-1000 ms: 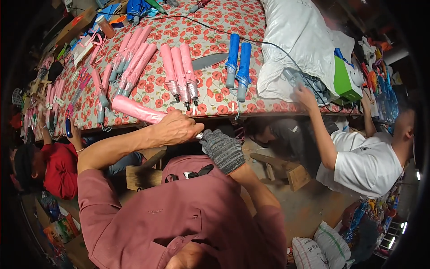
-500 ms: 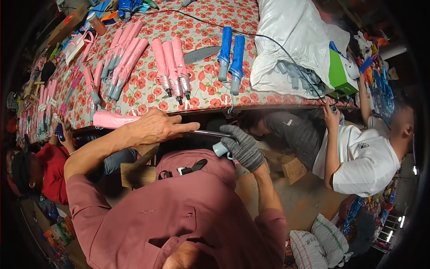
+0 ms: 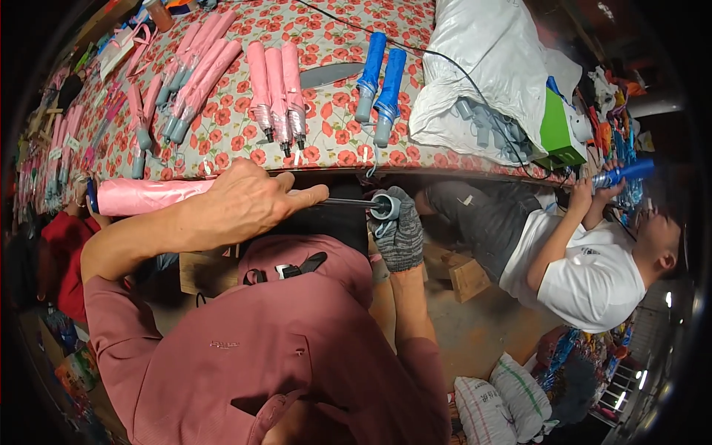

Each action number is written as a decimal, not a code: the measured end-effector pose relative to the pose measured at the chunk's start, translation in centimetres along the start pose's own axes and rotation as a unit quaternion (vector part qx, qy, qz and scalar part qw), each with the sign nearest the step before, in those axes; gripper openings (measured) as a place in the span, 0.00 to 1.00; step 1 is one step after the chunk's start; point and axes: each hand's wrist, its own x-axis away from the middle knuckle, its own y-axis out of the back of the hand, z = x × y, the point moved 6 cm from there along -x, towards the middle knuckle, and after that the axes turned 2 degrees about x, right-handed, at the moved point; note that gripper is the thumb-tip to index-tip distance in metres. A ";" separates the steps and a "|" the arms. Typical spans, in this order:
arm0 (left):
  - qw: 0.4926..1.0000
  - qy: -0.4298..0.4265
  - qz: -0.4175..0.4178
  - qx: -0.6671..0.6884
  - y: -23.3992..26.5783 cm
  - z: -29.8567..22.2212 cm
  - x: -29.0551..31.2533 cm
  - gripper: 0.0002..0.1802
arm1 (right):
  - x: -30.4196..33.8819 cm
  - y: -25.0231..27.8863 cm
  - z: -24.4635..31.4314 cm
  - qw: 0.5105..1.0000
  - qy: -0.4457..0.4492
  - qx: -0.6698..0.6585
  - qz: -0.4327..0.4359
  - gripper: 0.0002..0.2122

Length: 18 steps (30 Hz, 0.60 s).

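Note:
My bare left hand (image 3: 248, 204) is closed round a pink folded umbrella (image 3: 141, 197), held level just off the table's front edge. Its index finger stretches along the dark metal shaft (image 3: 348, 202), which sticks out to the right. In my right hand (image 3: 404, 233), which wears a grey knitted glove, is a grey-blue umbrella handle (image 3: 386, 207) with a small loop hanging below. The handle's open end faces the shaft, and the shaft's end is at or inside that opening; how deep I cannot tell.
On the flowered tablecloth (image 3: 326, 144) lie pink umbrellas (image 3: 278, 81), two blue umbrellas (image 3: 389, 85) and a grey flat oval piece (image 3: 331, 74). A white sack (image 3: 482, 59) holds grey handles, beside a green box (image 3: 560, 130). At right a person in white (image 3: 586, 259) lifts a blue umbrella.
My right hand has turned the handle so its opening meets the shaft's end. The pink umbrella has shifted left. The person at right now holds up a blue umbrella.

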 end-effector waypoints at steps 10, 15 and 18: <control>0.990 0.012 0.021 -0.139 0.7 -3.3 -1.9 0.16 | 0.6 0.4 -1.1 0.999 -0.028 -0.013 -0.030 0.17; 0.976 0.030 0.081 -0.199 0.4 -4.0 -2.8 0.19 | 0.8 0.7 -0.2 0.970 0.088 0.224 -0.039 0.18; 0.972 0.030 0.098 -0.214 0.2 -3.9 -3.0 0.17 | 1.3 -0.2 1.2 0.875 0.200 0.441 -0.030 0.18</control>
